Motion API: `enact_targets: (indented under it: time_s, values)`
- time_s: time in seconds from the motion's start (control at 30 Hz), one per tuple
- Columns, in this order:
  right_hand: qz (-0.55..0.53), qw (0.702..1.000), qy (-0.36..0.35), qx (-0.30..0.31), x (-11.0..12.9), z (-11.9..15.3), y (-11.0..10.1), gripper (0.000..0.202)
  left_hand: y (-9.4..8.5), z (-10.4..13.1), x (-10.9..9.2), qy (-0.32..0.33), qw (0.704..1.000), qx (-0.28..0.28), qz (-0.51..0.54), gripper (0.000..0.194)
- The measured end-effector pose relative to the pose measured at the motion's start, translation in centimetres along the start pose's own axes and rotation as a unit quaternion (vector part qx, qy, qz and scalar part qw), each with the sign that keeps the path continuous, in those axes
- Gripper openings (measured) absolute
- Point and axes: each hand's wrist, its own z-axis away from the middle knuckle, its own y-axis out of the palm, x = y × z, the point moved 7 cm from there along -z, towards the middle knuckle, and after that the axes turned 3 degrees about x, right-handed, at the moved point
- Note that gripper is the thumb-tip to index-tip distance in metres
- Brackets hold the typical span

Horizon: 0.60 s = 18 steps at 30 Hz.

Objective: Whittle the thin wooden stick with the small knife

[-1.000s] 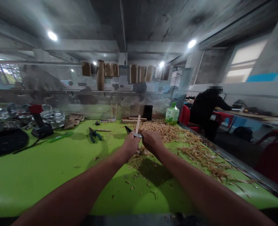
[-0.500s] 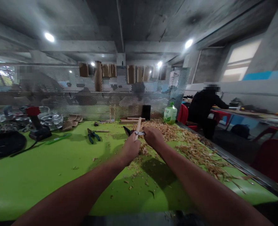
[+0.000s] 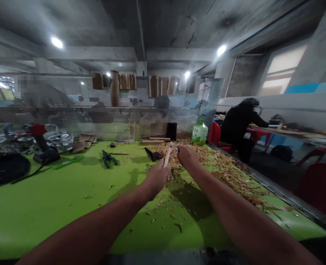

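Observation:
My left hand (image 3: 157,176) is closed around the near end of a pale wooden strip (image 3: 167,156), which points up and away from me. Closed on a knife, my right hand (image 3: 189,157) is just right of the strip. The short metal blade (image 3: 174,147) lies against the strip near its far end; the handle is hidden in the fist. Beyond and below both hands is a heap of wood shavings (image 3: 207,156). A small black object (image 3: 151,154) stands just left of the strip.
On the green table (image 3: 77,209) at left are pliers (image 3: 107,159), a green-handled tool (image 3: 68,162) and a power drill (image 3: 42,143). A green tea bottle (image 3: 199,132) stands at the back right, before a perforated metal screen (image 3: 143,114). A person in black (image 3: 238,121) sits at another table.
The knife has slid from the middle of the wooden strip to near its far end. Both hands have shifted slightly right, and the strip leans more to the right.

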Motion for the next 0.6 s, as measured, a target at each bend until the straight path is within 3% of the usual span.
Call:
enact_targets:
  time_s: [0.2, 0.37, 0.47, 0.53, 0.6]
  values:
    - [-0.002, 1.000, -0.009, -0.015, -0.1, 0.2, -0.1, 0.033, -0.1, -0.3, -0.1, 0.033, 0.999, 0.010, -0.005, 0.041]
    - [0.015, 0.999, -0.016, -0.031, -0.9, -0.7, -0.1, 0.032, 0.1, 0.0, -0.6, 0.003, 1.000, 0.018, -0.017, 0.037]
    - [-0.018, 0.998, 0.055, -0.005, -4.0, -1.5, 0.1, 0.034, 0.9, 1.6, -1.5, -0.025, 0.999, 0.039, -0.018, 0.039]
    - [-0.039, 0.987, 0.153, 0.029, -7.5, -1.7, 0.2, 0.036, 2.4, 2.9, -2.2, -0.019, 0.995, 0.099, -0.006, 0.045]
    - [-0.054, 0.976, 0.209, 0.023, -10.2, -1.7, -0.3, 0.039, 3.4, 3.6, -2.5, -0.014, 0.991, 0.131, 0.005, 0.046]
